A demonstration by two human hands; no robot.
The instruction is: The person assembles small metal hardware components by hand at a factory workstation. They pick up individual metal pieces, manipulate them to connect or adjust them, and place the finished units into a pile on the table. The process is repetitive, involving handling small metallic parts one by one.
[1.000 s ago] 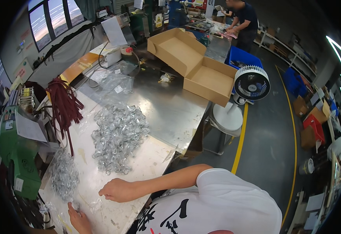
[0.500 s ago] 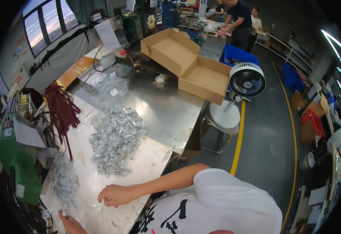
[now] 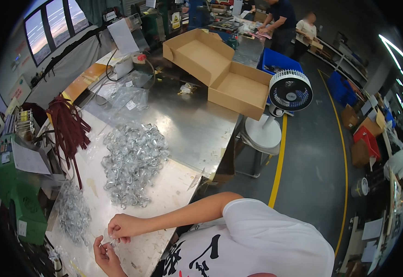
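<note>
With the right hand (image 3: 124, 227) pinching a small metal part (image 3: 112, 241) low over the table (image 3: 164, 194) and the left hand (image 3: 103, 254) cupped beneath that grip, steady both before letting go.

Right hand (image 3: 124, 227) and left hand (image 3: 105, 253) meet at the near edge of the counter (image 3: 197, 129), their grip closed on a small clear packet (image 3: 110, 240). Just beyond the grip lies a heap of bagged metal parts (image 3: 132, 161); a smaller heap (image 3: 74, 212) sits to its left. Well beyond stands an open cardboard box (image 3: 224, 76), with a white fan (image 3: 290, 91) to the right.
</note>
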